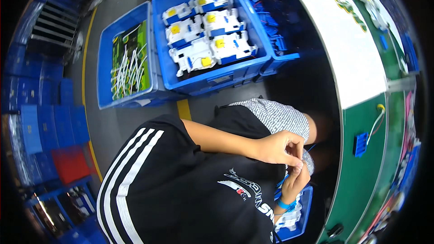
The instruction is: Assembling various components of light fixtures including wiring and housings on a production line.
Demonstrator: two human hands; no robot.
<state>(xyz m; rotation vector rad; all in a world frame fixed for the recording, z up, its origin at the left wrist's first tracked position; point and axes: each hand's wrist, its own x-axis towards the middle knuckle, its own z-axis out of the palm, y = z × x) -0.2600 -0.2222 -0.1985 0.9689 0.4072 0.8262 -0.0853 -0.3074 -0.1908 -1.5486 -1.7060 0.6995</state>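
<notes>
Left hand point(275, 147) curled, fingertips pinching something too small to identify | right hand point(296, 181) closed against it, touching, over lap | blue bin point(307, 199) with white parts just below | green tabletop point(361, 185) at right

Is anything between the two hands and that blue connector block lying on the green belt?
Nothing visible. Left hand and right hand are together over the lap, fingertips touching. The blue connector block lies on the green belt, beyond the belt's near edge, with open surface around it.

Blue crates point(212, 79) of white-blue parts point(205, 34), green table point(361, 180).
</notes>
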